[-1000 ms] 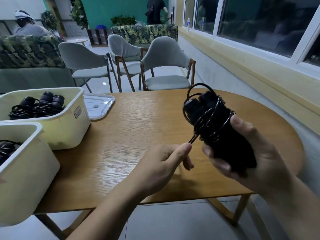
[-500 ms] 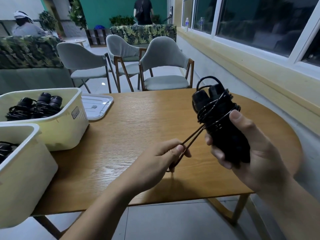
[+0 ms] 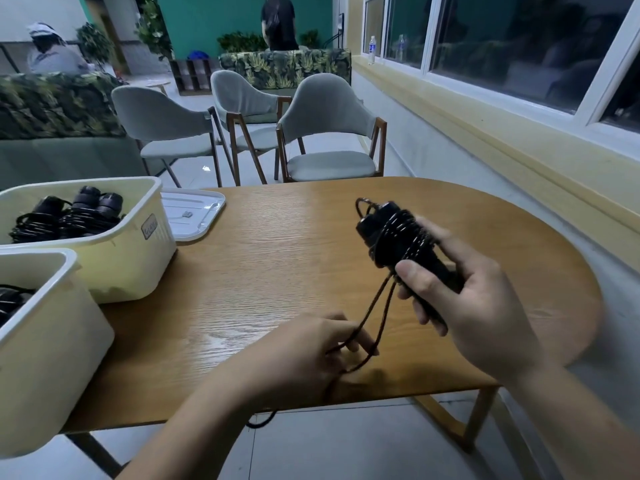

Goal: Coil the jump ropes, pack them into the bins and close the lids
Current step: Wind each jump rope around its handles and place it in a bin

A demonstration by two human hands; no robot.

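**Right hand (image 3: 478, 306) grips a partly wound jump rope (image 3: 391, 237) above a wooden table (image 3: 277, 265)**

The right hand is clamped round the rope's two black handles, which it holds together as one bundle, tilted with the tops pointing up and to the left. The thumb lies across the front and the fingers curl round the far side. Thin black cord is wound several times round the upper part of the handles, and a small loop sticks out at the top.

Two loose strands of cord (image 3: 377, 306) run down and to the left from the bundle to the left hand (image 3: 304, 351), which hovers near the front edge of the table. Its fingers are curled round the strands. A bit of cord hangs below the table edge.

Two cream plastic bins stand at the left side of the table, both open. The far bin (image 3: 131, 265) holds several coiled black ropes (image 3: 69, 216). The near bin (image 3: 52, 358), just in front of it, shows a little black rope at the frame edge. A white lid (image 3: 194, 216) lies flat on the table just beside the far bin.

Three grey chairs (image 3: 329, 133) stand beyond the table.
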